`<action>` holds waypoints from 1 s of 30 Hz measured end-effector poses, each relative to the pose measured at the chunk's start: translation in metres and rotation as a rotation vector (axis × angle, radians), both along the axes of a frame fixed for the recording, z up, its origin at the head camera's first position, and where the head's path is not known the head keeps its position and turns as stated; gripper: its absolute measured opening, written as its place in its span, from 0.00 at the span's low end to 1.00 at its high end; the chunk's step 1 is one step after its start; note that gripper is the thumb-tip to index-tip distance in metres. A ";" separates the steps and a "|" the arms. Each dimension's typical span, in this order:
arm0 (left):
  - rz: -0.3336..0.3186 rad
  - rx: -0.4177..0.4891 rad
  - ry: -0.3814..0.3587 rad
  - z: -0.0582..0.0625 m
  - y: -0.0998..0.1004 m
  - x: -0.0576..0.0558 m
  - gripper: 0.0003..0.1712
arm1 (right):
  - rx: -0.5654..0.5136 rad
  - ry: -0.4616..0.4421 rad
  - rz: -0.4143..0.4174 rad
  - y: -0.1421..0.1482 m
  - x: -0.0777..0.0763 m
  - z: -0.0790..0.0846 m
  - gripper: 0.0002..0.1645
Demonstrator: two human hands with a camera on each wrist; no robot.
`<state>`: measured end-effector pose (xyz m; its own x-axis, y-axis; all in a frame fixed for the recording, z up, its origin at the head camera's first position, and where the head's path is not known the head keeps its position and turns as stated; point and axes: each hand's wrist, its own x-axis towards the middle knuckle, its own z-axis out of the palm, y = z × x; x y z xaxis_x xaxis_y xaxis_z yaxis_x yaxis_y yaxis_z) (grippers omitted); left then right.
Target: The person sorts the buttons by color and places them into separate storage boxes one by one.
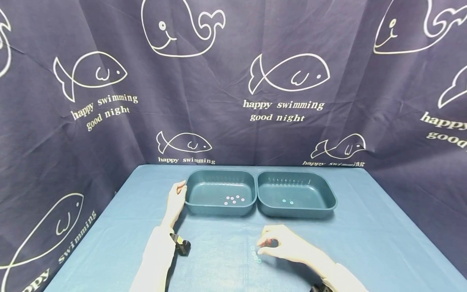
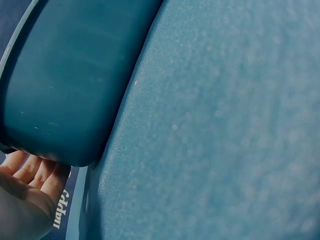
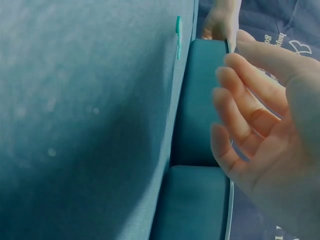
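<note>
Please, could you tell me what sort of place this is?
It looks like a staged tabletop workspace, perhaps for recording, though I cannot be sure: a printed dark cloth hangs behind and beside a blue table, where a left tray and right tray stand side by side.

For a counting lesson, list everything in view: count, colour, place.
Table: one, light blue, foreground
Backdrop: one, dark blue, white prints, behind table
Left tray: one, teal, on table
Right tray: one, teal, beside left tray
Pink rings: six, pale pink, in left tray
Green rings: about four, pale green, on table; two in right tray
Wrist cameras: two, black, one per wrist
Sleeves: two, whitish, on forearms
Left hand: one, bare, holding left tray's outer end
Right hand: one, bare, near table's green rings
</note>
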<state>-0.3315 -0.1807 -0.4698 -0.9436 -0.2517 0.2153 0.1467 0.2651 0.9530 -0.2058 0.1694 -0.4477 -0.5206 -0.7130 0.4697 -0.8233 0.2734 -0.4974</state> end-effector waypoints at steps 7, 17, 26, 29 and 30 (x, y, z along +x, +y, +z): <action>0.004 -0.002 0.006 0.001 0.000 0.000 0.19 | 0.086 -0.086 0.026 -0.002 0.003 0.001 0.04; -0.003 0.007 0.013 0.001 0.000 0.000 0.19 | 0.213 -0.080 -0.003 -0.004 0.006 0.004 0.03; -0.005 0.006 0.005 0.000 0.000 0.000 0.19 | 0.288 -0.039 -0.045 -0.010 0.009 0.004 0.04; -0.009 0.018 0.004 0.000 -0.001 0.001 0.19 | 0.341 0.020 -0.065 -0.012 0.011 0.004 0.03; -0.009 0.018 0.005 0.000 -0.001 0.001 0.19 | 0.359 0.050 -0.071 -0.013 0.011 0.005 0.03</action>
<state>-0.3309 -0.1814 -0.4700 -0.9448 -0.2467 0.2158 0.1541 0.2466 0.9568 -0.1945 0.1567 -0.4430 -0.5576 -0.7997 0.2224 -0.8167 0.4807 -0.3192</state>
